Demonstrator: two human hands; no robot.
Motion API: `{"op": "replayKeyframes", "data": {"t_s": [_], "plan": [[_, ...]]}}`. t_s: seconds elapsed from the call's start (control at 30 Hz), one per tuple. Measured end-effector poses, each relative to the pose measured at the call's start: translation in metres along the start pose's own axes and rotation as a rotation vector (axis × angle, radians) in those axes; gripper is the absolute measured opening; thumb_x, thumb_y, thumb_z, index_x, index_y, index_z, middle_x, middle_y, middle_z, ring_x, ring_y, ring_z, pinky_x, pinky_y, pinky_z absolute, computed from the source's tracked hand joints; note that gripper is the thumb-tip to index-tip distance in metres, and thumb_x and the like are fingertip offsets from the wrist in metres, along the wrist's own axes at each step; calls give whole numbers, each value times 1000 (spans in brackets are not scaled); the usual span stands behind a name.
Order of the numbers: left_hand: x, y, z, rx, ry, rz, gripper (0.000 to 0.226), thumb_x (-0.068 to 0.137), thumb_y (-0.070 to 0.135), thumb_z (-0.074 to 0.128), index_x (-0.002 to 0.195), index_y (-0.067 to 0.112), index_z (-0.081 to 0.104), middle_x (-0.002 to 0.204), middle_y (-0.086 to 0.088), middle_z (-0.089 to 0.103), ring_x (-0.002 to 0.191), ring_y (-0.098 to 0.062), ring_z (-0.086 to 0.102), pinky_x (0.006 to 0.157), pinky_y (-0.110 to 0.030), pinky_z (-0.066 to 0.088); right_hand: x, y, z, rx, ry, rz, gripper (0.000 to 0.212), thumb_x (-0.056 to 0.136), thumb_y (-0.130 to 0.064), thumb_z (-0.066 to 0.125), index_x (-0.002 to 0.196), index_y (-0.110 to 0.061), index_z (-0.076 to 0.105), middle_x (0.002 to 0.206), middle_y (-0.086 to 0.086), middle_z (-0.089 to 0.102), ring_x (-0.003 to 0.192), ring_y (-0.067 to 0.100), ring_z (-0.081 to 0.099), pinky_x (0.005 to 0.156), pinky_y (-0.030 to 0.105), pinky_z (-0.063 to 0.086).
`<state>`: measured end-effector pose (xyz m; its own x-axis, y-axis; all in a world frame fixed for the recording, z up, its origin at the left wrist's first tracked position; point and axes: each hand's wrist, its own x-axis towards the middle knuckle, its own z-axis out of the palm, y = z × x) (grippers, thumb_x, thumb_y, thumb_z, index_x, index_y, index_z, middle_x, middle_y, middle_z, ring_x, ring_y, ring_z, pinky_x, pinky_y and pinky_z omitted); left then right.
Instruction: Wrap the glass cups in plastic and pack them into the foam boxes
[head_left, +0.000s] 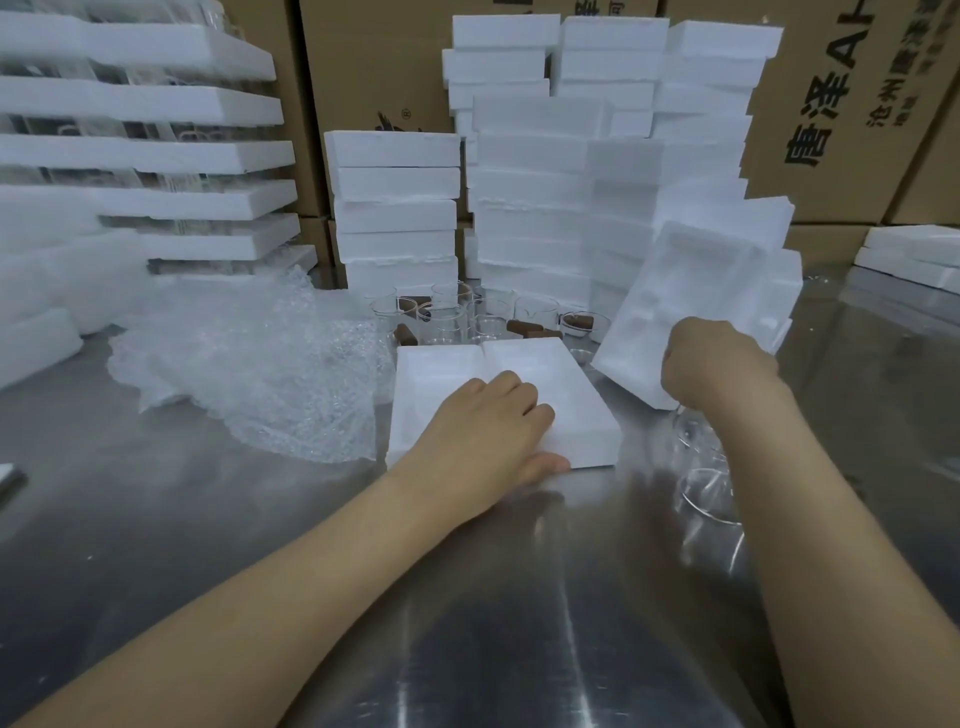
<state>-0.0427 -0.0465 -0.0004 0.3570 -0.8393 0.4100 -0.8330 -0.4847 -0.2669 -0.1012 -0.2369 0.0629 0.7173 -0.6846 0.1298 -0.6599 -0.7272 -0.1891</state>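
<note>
The left hand holds the flat foam box, and the right hand grips the tilted foam piece.

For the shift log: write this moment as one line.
left hand: holds flat white foam box half on steel table | right hand: grips tilted white foam box half | clear glass cups: unwrapped, behind

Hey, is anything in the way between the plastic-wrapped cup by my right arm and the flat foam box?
Yes. Your left hand lies on top of the flat foam box, and your right hand holds a tilted foam piece just above the wrapped cup. Nothing else visible lies between them.
</note>
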Motion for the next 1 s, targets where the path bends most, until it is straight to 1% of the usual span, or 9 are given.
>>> {"op": "replayKeyframes", "data": {"t_s": [0.13,0.23,0.37,0.47,0.57,0.67,0.77,0.87,1.0], "plan": [[2,-3,2,86,-37,44,56,95,61,33,106,12,56,105,-3,54,102,-23,45,77,-30,26,-4,-2,-14,77,24,-36,24,85,-2,45,104,-8,58,101,12,56,91,33,51,79,35,42],[4,-3,3,109,-59,47,57,95,61,32,107,10,55,106,-5,54,102,-24,46,80,-32,28,-11,0,-31,226,109,-86,24,82,0,47,97,-11,61,106,15,61,98,35,57,86,39,49],[2,-2,-2,60,-58,28,65,91,68,28,110,12,57,108,-2,54,102,-22,46,84,-31,32,-23,-2,-43,501,298,-263,32,77,5,48,77,-26,57,105,5,57,87,29,62,66,27,46],[-2,1,-13,-403,227,-149,59,95,61,28,113,15,60,111,2,57,103,-15,50,84,-31,40,-26,-13,-44,852,323,-442,33,79,5,55,80,-28,59,102,6,60,63,1,60,47,7,36],[3,0,-28,-1004,462,-462,53,94,60,29,122,24,54,113,13,53,100,3,52,76,-19,50,-30,-32,-32,1139,231,-602,36,81,7,61,84,-29,59,109,2,61,72,7,63,62,10,43],[10,-5,-39,-1393,452,-617,68,80,69,38,130,25,47,116,17,53,105,3,56,75,-17,55,-37,-52,-11,1308,128,-693,34,82,8,64,91,-25,60,106,-3,60,74,11,65,69,14,47],[13,-11,-36,-1634,380,-685,55,90,54,50,132,19,41,127,8,51,111,-5,59,87,-27,56,-42,-65,6,1369,90,-726,30,83,-1,67,94,-28,61,101,-9,60,73,6,67,73,15,51],[14,-21,-35,-1858,453,-766,45,96,44,49,126,12,42,121,-4,56,94,-14,66,69,-21,55,-39,-68,14,1433,41,-766,21,91,-5,59,99,-25,61,101,-6,63,86,14,70,86,24,53],[10,-40,-37,-2350,483,-922,45,96,46,48,113,4,49,97,-13,62,65,-22,66,53,-20,46,-28,-65,23,1412,83,-607,24,98,-13,47,105,-32,60,110,-10,60,102,10,61,96,33,48]]}}
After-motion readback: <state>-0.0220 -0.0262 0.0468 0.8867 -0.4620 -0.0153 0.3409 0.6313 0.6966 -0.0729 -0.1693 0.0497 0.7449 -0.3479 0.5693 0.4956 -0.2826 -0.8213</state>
